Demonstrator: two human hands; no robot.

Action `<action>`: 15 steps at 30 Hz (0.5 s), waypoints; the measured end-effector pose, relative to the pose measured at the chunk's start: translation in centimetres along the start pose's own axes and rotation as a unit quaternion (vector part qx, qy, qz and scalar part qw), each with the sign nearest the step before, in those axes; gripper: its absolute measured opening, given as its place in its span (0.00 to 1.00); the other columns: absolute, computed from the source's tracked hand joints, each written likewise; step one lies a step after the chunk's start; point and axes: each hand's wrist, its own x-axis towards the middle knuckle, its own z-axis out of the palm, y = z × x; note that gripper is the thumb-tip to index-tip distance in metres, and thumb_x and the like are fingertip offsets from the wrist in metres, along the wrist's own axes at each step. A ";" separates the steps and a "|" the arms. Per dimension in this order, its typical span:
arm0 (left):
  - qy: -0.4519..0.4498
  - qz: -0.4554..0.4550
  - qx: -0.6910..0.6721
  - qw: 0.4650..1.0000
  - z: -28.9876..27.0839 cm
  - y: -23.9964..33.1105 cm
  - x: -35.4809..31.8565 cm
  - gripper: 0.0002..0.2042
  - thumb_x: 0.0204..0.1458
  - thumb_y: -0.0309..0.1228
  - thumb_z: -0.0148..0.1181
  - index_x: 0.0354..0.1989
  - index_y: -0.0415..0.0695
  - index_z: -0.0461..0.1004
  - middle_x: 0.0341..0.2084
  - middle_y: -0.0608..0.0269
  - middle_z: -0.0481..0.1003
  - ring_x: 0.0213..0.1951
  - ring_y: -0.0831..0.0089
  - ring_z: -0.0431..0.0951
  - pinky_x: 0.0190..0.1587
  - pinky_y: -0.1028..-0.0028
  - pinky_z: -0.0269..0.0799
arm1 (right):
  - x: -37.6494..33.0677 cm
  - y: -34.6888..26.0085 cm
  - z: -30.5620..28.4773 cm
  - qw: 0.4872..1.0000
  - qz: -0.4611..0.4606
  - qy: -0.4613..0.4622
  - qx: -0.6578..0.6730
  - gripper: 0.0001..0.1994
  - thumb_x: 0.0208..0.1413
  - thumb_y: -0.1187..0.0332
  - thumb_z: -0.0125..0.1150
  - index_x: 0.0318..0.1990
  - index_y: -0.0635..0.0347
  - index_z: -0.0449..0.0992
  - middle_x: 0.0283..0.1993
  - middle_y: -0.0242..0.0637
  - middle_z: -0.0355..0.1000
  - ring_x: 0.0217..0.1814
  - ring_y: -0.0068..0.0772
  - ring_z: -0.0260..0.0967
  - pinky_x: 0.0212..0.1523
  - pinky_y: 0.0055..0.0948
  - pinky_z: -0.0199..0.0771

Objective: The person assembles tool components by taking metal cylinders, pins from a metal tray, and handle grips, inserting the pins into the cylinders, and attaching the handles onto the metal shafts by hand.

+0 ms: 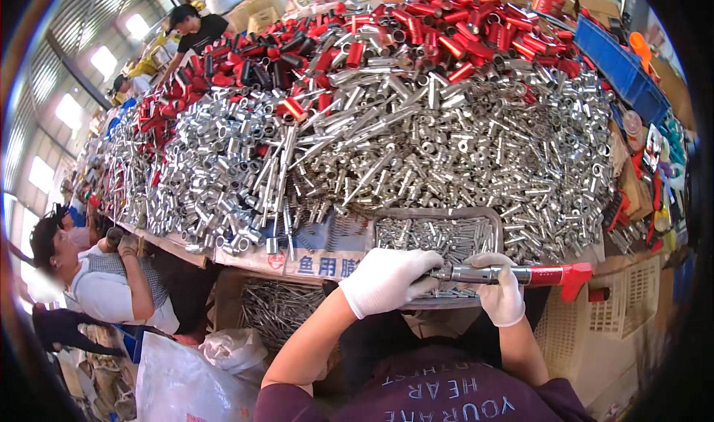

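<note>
Red-and-silver tool (pixel 541 275): smooth metal shaft, glossy red sleeve, angular red end piece. It is lying near-level over the near part of the tray (pixel 499 228). Left hand (pixel 388 282), white-gloved, is gripping the silver end; right hand (pixel 502 297), also gloved, is wrapping the shaft. Metal parts (pixel 446 154) are crowding the desk (pixel 623 262); red end is jutting rightward into open air, pale crates (pixel 625 299) standing below.
</note>
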 end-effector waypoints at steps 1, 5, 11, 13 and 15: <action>0.017 -0.006 -0.004 1.000 0.0 -0.2 -0.1 0.13 0.55 0.38 0.61 0.46 0.46 0.76 0.32 0.53 0.79 0.35 0.54 0.81 0.37 0.63 0.76 | 0.3 0.3 0.1 1.000 -0.002 0.007 0.006 0.23 0.67 0.54 0.49 0.51 0.73 0.69 0.53 0.54 0.70 0.52 0.48 0.74 0.51 0.46 0.78; 0.006 -0.039 -0.077 0.996 -0.1 -1.7 -0.2 0.14 0.55 0.38 0.61 0.46 0.47 0.76 0.31 0.52 0.79 0.34 0.54 0.81 0.37 0.63 0.76 | 0.9 1.2 0.1 1.000 0.015 0.020 0.015 0.23 0.67 0.55 0.48 0.51 0.73 0.69 0.53 0.54 0.70 0.52 0.49 0.74 0.51 0.47 0.79; 0.048 0.002 -0.058 0.997 0.6 -2.2 -0.2 0.13 0.55 0.39 0.61 0.45 0.47 0.77 0.29 0.51 0.79 0.32 0.52 0.80 0.35 0.61 0.76 | 0.9 2.1 0.2 0.996 -0.023 0.001 -0.084 0.22 0.68 0.53 0.44 0.52 0.67 0.68 0.52 0.50 0.69 0.52 0.49 0.74 0.47 0.46 0.80; 0.024 -0.027 -0.075 0.997 0.2 -1.9 -0.8 0.13 0.56 0.40 0.60 0.45 0.47 0.77 0.29 0.50 0.78 0.32 0.51 0.80 0.35 0.60 0.76 | 0.7 2.3 -0.4 0.984 -0.020 0.000 -0.174 0.23 0.68 0.51 0.43 0.52 0.65 0.68 0.52 0.48 0.68 0.50 0.45 0.72 0.47 0.43 0.77; 0.028 -0.069 -0.088 0.993 0.1 -1.7 -1.5 0.15 0.57 0.42 0.59 0.46 0.47 0.77 0.28 0.49 0.78 0.33 0.50 0.80 0.36 0.59 0.75 | 0.6 3.2 -1.6 0.981 -0.009 0.007 -0.194 0.24 0.67 0.49 0.43 0.53 0.63 0.68 0.52 0.46 0.68 0.49 0.42 0.71 0.47 0.40 0.74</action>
